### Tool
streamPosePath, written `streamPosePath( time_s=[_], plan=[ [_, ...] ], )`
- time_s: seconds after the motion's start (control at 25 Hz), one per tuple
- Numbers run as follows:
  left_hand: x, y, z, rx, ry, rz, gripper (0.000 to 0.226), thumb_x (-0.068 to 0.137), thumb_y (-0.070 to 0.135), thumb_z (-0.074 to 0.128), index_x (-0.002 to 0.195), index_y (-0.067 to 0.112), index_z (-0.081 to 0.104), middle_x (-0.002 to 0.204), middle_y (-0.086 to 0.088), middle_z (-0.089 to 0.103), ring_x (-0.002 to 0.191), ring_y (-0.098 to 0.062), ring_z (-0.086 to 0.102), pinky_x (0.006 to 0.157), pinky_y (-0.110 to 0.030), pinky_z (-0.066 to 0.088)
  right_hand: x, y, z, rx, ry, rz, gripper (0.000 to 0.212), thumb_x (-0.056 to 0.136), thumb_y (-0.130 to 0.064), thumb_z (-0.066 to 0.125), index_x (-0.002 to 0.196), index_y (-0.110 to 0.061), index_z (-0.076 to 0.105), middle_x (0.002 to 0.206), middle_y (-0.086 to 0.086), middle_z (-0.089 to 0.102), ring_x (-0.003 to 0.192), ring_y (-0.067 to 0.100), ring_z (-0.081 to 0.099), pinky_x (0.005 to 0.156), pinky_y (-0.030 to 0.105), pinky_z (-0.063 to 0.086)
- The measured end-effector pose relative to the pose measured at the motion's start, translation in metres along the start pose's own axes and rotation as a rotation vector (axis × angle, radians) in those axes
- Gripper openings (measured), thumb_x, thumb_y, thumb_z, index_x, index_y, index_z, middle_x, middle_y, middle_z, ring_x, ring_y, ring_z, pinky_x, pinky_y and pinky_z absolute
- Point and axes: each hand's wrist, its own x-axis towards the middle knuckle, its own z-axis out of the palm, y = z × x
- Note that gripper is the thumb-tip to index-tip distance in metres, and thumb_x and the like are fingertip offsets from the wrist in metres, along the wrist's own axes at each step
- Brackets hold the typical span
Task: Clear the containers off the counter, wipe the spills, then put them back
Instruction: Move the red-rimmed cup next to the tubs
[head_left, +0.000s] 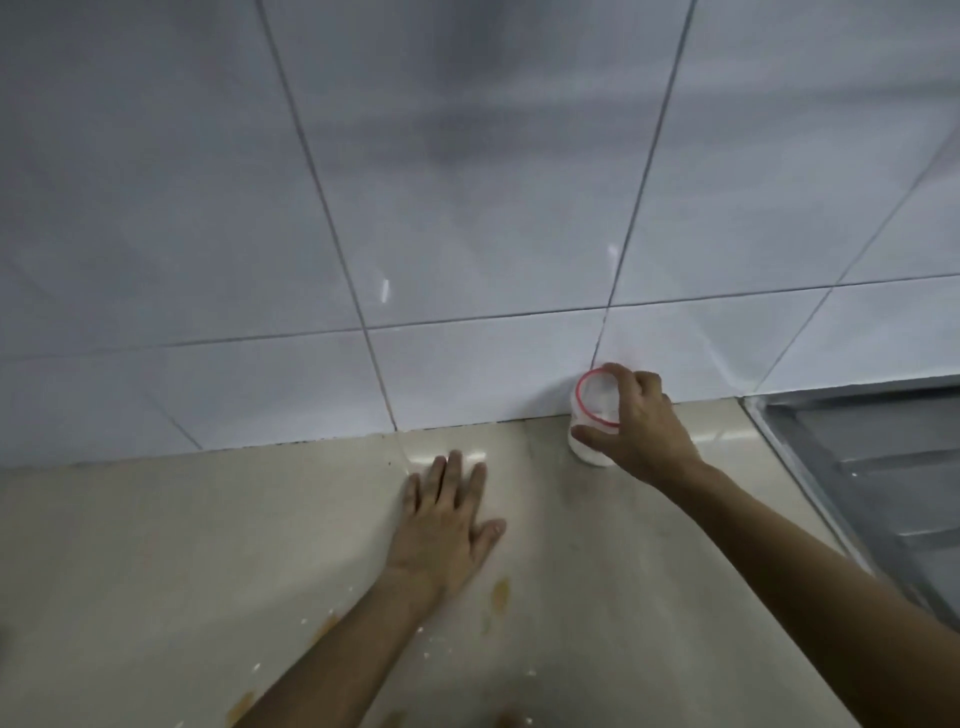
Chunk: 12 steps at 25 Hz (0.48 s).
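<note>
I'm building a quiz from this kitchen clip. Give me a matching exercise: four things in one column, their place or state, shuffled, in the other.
1. left hand
2. right hand
3. red-rimmed container
4. orange-brown spill

A. against the tiled wall
B. flat on the counter
C. smeared near the left wrist
D. gripping the container

Pairs: 1-B, 2-D, 3-A, 4-C

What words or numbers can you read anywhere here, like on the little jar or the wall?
None can be read.
The jar in the right hand: red rim, white contents, no label showing.
The wall tiles: plain, no writing.
The counter under the flat left hand: only orange-brown spills, no text.
</note>
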Motion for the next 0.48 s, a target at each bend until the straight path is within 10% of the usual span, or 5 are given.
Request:
streamPosePath(
  time_s=[0.48],
  plan=[
    [-0.005, -0.009, -0.026, -0.066, -0.103, 0.044, 0.066, 0.097, 0.052, 0.021, 0.153, 0.019, 0.008, 0.162, -0.013, 0.003, 0.149, -0.027, 0.003, 0.120, -0.043, -0.001, -0.018, -0.015, 0.004, -0.031, 0.051, 0.039, 0.082, 0.072, -0.039, 0.077, 0.136, -0.016, 0.032, 0.139, 0.017, 0.035, 0.117, 0.043, 0.049, 0.091, 0.051, 0.050]
  ],
)
